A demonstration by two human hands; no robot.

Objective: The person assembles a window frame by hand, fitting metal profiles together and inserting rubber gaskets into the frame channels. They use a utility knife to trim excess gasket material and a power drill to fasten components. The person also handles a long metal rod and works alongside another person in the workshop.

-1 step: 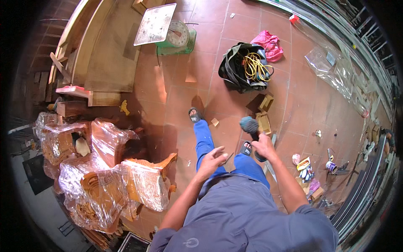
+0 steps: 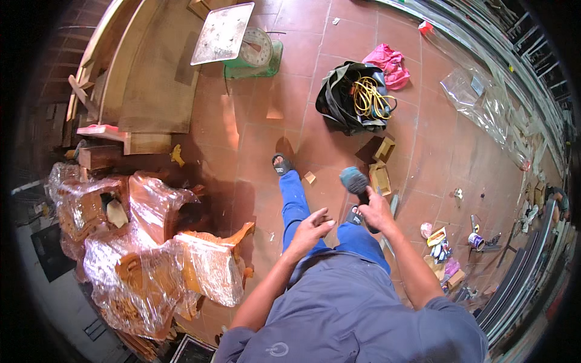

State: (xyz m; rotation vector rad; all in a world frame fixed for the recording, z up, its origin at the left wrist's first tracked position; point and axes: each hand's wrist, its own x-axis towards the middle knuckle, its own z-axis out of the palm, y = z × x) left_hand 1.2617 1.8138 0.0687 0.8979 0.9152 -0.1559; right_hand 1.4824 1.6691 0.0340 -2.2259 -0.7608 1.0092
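My right hand [image 2: 376, 213] is closed around the handle of a teal-and-black power tool, by its shape a cordless drill [image 2: 353, 180]. The teal body points up and away from me, and a dark lower end shows under my hand. My left hand [image 2: 310, 231] hovers over my left thigh, fingers loosely bent and somewhat apart, with nothing visible in it. Past the drill, two small open wooden boxes [image 2: 379, 179] lie on the floor. Further off stands a dark tool bag [image 2: 330, 100] with a coiled yellow cord [image 2: 369, 97] on top.
Carved wooden furniture pieces in clear wrap [image 2: 133, 272] crowd the left. Behind them are large wooden panels [image 2: 158, 91] and a green dial scale [image 2: 257, 54]. Metal bars [image 2: 520, 284] line the right, near scattered tools and packets [image 2: 442, 251]. Plastic sheeting [image 2: 484, 109] lies far right.
The drill has tipped slightly to the left in my right hand. My left hand has shifted a little to the right, its fingers raised slightly. The surroundings stay the same.
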